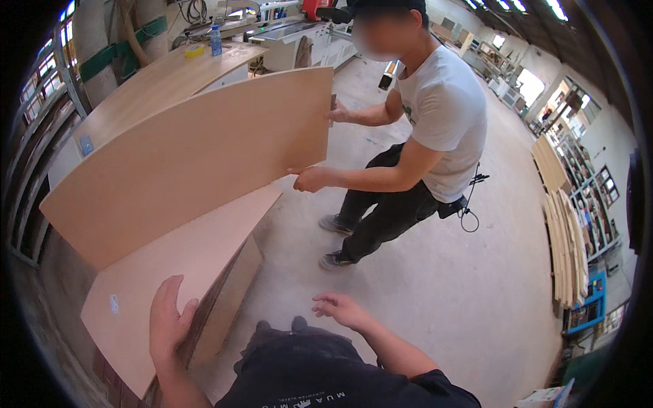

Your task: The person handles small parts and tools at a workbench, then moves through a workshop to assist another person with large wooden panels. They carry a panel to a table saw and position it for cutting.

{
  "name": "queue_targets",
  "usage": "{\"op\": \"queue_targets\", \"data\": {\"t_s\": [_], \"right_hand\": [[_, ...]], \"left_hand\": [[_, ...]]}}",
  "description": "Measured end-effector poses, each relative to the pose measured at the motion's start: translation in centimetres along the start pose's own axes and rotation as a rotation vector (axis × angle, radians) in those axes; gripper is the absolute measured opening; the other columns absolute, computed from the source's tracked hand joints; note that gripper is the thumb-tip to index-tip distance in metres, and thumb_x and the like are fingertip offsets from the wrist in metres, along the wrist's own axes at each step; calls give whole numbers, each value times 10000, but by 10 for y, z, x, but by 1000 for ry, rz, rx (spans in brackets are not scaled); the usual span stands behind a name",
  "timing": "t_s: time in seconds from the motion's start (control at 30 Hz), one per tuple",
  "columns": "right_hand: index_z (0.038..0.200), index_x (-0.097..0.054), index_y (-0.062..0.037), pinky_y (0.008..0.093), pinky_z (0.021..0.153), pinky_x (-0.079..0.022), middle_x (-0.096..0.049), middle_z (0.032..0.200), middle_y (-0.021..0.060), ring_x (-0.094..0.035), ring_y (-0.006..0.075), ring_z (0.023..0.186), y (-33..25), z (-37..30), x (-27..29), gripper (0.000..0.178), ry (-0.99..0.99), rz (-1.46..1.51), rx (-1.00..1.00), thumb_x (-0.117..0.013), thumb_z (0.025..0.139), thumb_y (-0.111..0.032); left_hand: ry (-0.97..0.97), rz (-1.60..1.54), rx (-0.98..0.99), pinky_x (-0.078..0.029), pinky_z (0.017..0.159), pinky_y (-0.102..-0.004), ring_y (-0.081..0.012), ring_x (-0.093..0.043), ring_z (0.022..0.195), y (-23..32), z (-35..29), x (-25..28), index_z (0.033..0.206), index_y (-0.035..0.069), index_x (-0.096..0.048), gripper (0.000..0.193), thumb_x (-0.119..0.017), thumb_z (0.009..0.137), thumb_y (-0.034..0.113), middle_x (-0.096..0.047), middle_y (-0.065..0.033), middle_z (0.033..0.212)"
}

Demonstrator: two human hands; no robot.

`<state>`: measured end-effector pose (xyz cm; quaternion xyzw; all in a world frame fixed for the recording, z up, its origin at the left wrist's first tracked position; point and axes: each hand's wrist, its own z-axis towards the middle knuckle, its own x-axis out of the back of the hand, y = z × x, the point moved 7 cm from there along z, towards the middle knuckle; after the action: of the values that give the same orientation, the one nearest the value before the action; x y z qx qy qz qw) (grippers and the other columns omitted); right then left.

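My left hand [171, 318] is at the near edge of a flat wooden board [183, 251], fingers extended and thumb apart. Whether it touches the board, I cannot tell. Out over the floor, my right hand [340, 310] holds nothing, its fingers loosely bent and apart. A second large wooden board [197, 153] stands tilted on edge above the flat one. A co-worker [435, 102] on the far side grips its right end with both hands. A small white label [114, 303] lies on the flat board, which rests on a stack [228, 299].
Behind the upright board is a wood-topped table [149, 95] with a blue bottle [215, 41] and a yellow tape roll [194, 51]. A metal rack [41, 156] stands at the left. Boards [566, 245] lean along the right, near a blue frame [590, 302].
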<state>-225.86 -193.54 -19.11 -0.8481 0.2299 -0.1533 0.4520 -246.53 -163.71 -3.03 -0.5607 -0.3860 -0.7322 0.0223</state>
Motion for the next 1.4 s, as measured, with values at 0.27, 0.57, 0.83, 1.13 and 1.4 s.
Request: {"op": "queue_targets", "data": {"t_s": [0.27,0.57,0.83,1.13,1.4], "right_hand": [[1232,-592,-58,394,844,-508,-696,996,158,-665,318,932,10,-5,-12,386,54,-484,147,-567,936,-304],[1253,-573,-43,444,912,-483,-678,1099,179,-626,369,1039,21,9,-35,429,-32,-744,179,-553,906,-295],[1218,-577,-74,488,877,-484,-676,1056,178,-622,383,1007,30,20,-45,390,-1,-760,186,-578,896,-293],[1219,-568,-71,493,890,-474,-659,1088,190,-607,397,1031,30,16,-62,381,-52,-798,84,-541,904,-285],[1206,-582,-55,487,896,-477,-657,1094,198,-607,390,1040,37,22,-90,379,4,-710,60,-585,895,-271]], "left_hand": [[-98,-37,-48,-395,1049,-431,-412,-503,1218,8,5,-31,1290,-24,-500,539,-664,811,160,-531,-247,1302],[20,-37,131,-325,1119,-413,-392,-383,1344,-41,11,-33,1391,-21,-395,626,-648,848,161,-362,-231,1470],[112,6,244,-267,1144,-448,-401,-309,1390,-139,27,-93,1418,-28,-371,646,-632,884,224,-320,-250,1501],[20,281,537,-188,1163,-507,-385,-215,1443,-242,53,-115,1438,-13,-376,643,-512,949,382,-276,-218,1544],[108,362,287,-286,1135,-463,-423,-343,1359,-242,101,-101,1331,-86,-466,559,-519,951,321,-363,-278,1464]]}}
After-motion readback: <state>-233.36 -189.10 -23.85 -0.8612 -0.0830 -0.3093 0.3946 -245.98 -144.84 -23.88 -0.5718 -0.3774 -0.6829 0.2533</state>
